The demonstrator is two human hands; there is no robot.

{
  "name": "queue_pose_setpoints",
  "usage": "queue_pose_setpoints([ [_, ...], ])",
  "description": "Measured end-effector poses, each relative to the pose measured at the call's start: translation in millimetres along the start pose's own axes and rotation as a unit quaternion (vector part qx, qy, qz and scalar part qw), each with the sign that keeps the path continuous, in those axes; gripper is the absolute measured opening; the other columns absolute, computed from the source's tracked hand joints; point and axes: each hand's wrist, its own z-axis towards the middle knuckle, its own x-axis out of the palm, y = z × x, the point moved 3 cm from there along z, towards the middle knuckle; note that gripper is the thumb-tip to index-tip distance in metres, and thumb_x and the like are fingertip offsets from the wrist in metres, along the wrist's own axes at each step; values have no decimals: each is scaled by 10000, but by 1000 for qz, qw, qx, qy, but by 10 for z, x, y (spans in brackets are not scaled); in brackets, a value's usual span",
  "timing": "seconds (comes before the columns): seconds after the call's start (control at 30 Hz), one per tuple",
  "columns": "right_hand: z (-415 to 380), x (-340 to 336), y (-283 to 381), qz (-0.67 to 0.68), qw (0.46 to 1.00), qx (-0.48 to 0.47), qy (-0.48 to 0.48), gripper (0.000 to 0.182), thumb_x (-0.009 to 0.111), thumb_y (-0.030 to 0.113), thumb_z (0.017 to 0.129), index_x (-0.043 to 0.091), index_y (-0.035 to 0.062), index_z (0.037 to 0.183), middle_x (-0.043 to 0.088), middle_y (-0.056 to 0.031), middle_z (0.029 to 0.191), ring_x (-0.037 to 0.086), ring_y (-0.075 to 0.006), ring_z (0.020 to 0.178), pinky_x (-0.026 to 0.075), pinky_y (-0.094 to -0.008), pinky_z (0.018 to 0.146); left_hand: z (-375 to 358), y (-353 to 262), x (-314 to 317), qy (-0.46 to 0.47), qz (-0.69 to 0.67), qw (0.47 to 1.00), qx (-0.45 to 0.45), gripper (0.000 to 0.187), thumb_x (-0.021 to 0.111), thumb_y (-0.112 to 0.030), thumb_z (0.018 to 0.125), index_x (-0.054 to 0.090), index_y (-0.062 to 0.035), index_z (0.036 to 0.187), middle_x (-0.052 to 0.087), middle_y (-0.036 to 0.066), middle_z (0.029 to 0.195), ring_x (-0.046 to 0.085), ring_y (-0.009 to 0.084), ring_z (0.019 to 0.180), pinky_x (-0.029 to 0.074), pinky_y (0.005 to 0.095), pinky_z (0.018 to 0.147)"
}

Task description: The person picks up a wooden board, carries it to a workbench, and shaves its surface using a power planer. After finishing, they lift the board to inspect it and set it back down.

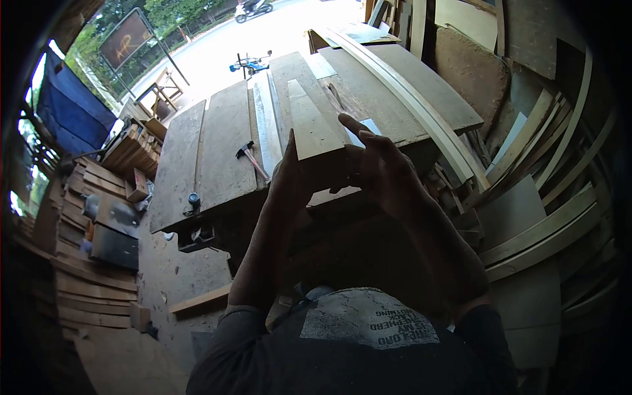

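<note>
Workshop: I look through the head camera from a dim, timber-crammed room toward a glaring street; what follows runs nearest to farthest.
Shirt (283,362): dark, with a pale printed patch (368,321), at the bottom of my view.
Left hand (284,174): beside the left edge of a pale board (315,125), one finger straight along it; shadow hides the rest, so I cannot tell whether it grasps.
Right hand (382,161): by the board's near right corner, index finger stretched out, other fingers bent; I cannot tell whether they grip.
Board's place: between the hands, broad end toward me, narrow end pointing across the bench; lifted or lying, I cannot tell.
Step in hand: steadying or positioning the board from its near end, I judge.
Next move: I judge it calls for even support along both sides.
Bench (224,135): broad, dusty, worn, with lengthwise seams.
On the bench: a hammer (250,157) left of the board, a bluish-white strip (266,122) between them, long curved strips (434,118) at right.
Walls: stacked timber (92,296) left, leaning boards right.
Beyond: a blue tarp (76,102), a blue bicycle (250,64), then a motorbike (253,10) on the road.
</note>
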Motion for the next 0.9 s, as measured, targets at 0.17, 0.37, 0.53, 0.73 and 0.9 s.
queue_pose_setpoints([
  [0.17, 28, -23, 26, -9, 1000, -4, -9, 771, 473, 458, 896, 208, 84, 1516, 599, -227, 1224, 631, -258, 964, 505, -400, 836, 38, -10, -6, -14, 2, 1000, 9, 683, 387, -612, 961, 519, -17, 1268, 649, 168, 1017, 652, 244, 839, 530, 354, 641],
  [0.37, 27, -49, 52, -5, 1000, -19, 8, 771, 469, 437, 930, 154, 50, 1517, 616, -213, 1136, 635, -267, 969, 526, -423, 827, 88, 45, -44, 11, 17, 1000, -2, 520, 589, -260, 952, 438, 55, 1337, 617, 180, 1141, 669, 206, 915, 559, 241, 660],
  [0.53, 58, -44, 27, 10, 1000, -26, 6, 753, 479, 438, 925, 195, 67, 1515, 601, -218, 1175, 633, -267, 980, 526, -408, 821, 142, 173, -115, 38, -154, 986, -40, 887, 208, -708, 933, 403, 27, 1390, 547, 177, 1294, 533, 284, 1209, 445, 408, 996],
  [0.73, 74, 75, 1, -4, 1000, -15, 12, 755, 473, 435, 928, 186, 58, 1516, 598, -221, 1180, 623, -263, 989, 519, -409, 830, 108, 155, -211, 57, -146, 988, -17, 824, 117, -635, 975, 337, 29, 1411, 543, 259, 1236, 585, 340, 1140, 555, 395, 849],
  [0.9, 96, 79, -8, -10, 1000, -6, 25, 770, 477, 438, 925, 174, 46, 1516, 602, -218, 1167, 618, -262, 989, 509, -417, 848, 81, 148, -257, 45, -147, 988, -33, 947, 175, -735, 910, 409, 60, 1367, 548, 196, 1282, 555, 283, 1190, 471, 407, 987],
])
